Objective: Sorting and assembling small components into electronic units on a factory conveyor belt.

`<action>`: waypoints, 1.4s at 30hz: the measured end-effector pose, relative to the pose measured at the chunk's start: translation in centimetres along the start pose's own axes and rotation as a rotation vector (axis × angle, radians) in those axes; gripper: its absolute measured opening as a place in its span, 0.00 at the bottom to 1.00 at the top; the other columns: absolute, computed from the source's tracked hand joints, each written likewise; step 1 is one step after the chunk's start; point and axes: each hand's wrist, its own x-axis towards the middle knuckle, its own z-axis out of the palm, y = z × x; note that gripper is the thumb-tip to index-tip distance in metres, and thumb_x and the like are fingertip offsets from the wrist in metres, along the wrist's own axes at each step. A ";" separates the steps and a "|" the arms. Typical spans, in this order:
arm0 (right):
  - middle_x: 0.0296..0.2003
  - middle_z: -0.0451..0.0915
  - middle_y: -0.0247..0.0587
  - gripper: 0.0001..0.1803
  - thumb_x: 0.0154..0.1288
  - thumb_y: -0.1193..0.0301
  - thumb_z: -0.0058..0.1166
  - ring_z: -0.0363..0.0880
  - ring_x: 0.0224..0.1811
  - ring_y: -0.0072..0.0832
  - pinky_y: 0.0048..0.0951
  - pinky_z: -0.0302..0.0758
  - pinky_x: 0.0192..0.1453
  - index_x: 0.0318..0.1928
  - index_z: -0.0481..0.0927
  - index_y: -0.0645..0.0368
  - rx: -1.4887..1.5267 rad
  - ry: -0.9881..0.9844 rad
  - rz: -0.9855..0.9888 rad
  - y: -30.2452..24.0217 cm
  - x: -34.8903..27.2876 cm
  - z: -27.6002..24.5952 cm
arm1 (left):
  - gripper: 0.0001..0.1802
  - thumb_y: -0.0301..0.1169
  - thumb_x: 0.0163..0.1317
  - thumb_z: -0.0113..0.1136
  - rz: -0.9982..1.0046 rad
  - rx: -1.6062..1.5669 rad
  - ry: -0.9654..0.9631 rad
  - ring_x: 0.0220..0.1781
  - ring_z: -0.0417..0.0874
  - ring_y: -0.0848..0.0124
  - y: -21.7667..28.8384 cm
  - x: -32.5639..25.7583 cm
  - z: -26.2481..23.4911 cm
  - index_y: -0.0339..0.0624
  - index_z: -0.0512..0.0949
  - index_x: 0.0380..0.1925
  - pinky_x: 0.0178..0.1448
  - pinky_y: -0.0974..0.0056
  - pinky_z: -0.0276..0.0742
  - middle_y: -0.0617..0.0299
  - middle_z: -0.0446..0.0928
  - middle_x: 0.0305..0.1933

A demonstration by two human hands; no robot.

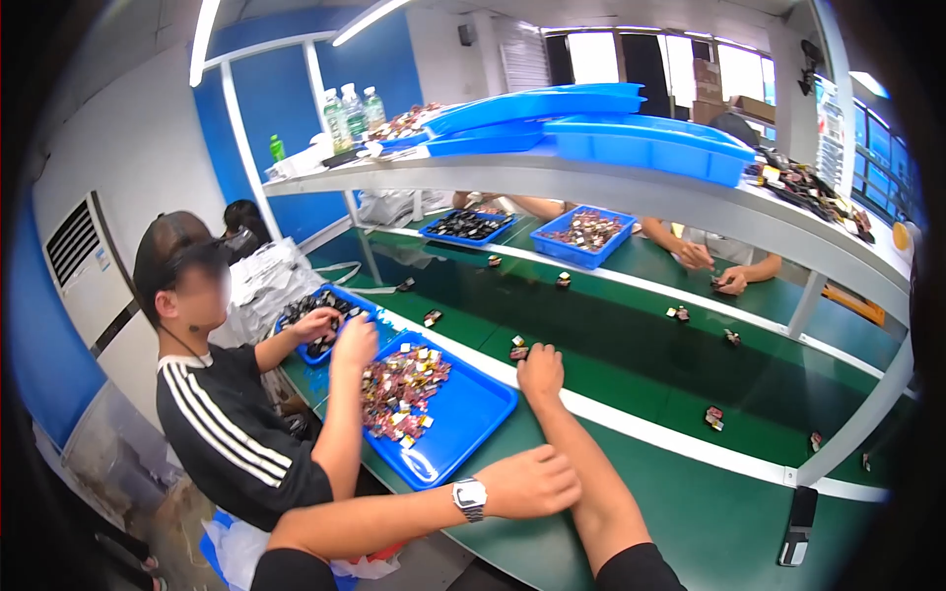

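My right hand (540, 374) reaches over the white rail to the green belt. Its bent fingers close at the edge of a small dark part with pale and yellow patches (518, 348). My left hand (535, 483), with a metal watch (470, 498) on its wrist, hovers near my right forearm over the green table. Its fingers curl inward and hide whatever they may hold. Left of my hands lies a blue tray (483, 404), with a heap of small reddish, white and yellow parts (402, 389) in its left half.
A co-worker at left handles black parts in another blue tray (367, 303). Several similar parts lie along the belt (611, 345). Across it are another person's hands (711, 266) and a filled blue tray (591, 256). A shelf (473, 175) with blue trays spans overhead; its post (857, 404) stands at right.
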 end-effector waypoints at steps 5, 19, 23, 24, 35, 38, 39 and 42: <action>0.43 0.77 0.54 0.22 0.54 0.61 0.65 0.77 0.49 0.49 0.44 0.77 0.53 0.41 0.78 0.66 0.123 0.016 0.035 -1.0 -0.1 0.1 | 0.07 0.24 0.56 0.60 -0.674 -0.362 0.372 0.39 0.83 0.58 0.8 -2.4 3.9 0.39 0.81 0.35 0.44 0.58 0.79 0.57 0.83 0.37; 0.42 0.79 0.51 0.25 0.51 0.66 0.60 0.77 0.49 0.45 0.42 0.74 0.57 0.49 0.77 0.66 0.264 0.008 0.071 1.9 1.2 -0.7 | 0.05 0.26 0.59 0.61 -0.777 -0.610 0.278 0.57 0.80 0.57 7.4 -6.7 6.4 0.41 0.82 0.36 0.60 0.57 0.76 0.58 0.83 0.49; 0.40 0.81 0.43 0.29 0.47 0.68 0.65 0.78 0.37 0.31 0.30 0.78 0.48 0.53 0.77 0.64 0.549 0.033 -0.034 6.1 -2.1 -4.9 | 0.05 0.27 0.59 0.61 -0.942 -0.653 0.386 0.49 0.84 0.59 7.1 -7.6 7.6 0.42 0.84 0.33 0.55 0.57 0.79 0.58 0.85 0.42; 0.41 0.81 0.39 0.31 0.47 0.71 0.68 0.75 0.33 0.23 0.25 0.78 0.44 0.55 0.76 0.62 0.549 0.030 -0.072 7.1 -3.6 -7.3 | 0.05 0.28 0.59 0.62 -0.996 -0.626 0.341 0.43 0.86 0.59 6.3 -7.0 7.0 0.42 0.85 0.32 0.50 0.58 0.80 0.56 0.85 0.38; 0.52 0.80 0.39 0.34 0.54 0.77 0.62 0.77 0.49 0.25 0.27 0.75 0.52 0.63 0.69 0.62 0.759 -0.174 -0.048 13.6 -16.8 -23.4 | 0.17 0.38 0.74 0.47 -0.925 -1.753 0.018 0.38 0.81 0.74 -3.7 7.2 11.0 0.36 0.76 0.48 0.41 0.68 0.78 0.58 0.81 0.43; 0.50 0.80 0.39 0.34 0.54 0.79 0.61 0.76 0.46 0.25 0.27 0.75 0.51 0.64 0.69 0.61 0.763 -0.172 -0.083 14.0 -18.1 -23.6 | 0.19 0.41 0.74 0.50 -0.819 -1.938 -0.080 0.37 0.79 0.76 -2.1 7.5 11.7 0.35 0.77 0.49 0.42 0.69 0.77 0.62 0.80 0.42; 0.50 0.80 0.39 0.34 0.55 0.80 0.61 0.76 0.45 0.25 0.27 0.76 0.51 0.65 0.69 0.61 0.737 -0.196 -0.078 14.3 -18.1 -24.0 | 0.19 0.41 0.74 0.50 -0.771 -1.984 -0.056 0.37 0.79 0.77 -1.8 7.6 12.1 0.35 0.77 0.49 0.42 0.69 0.77 0.61 0.80 0.42; 0.50 0.80 0.40 0.31 0.55 0.83 0.60 0.77 0.41 0.25 0.25 0.78 0.46 0.62 0.72 0.61 0.686 -0.106 -0.091 14.9 -18.2 -23.3 | 0.20 0.39 0.73 0.52 -0.718 -2.027 -0.003 0.38 0.80 0.75 -2.1 7.5 13.8 0.32 0.75 0.54 0.43 0.69 0.78 0.59 0.80 0.44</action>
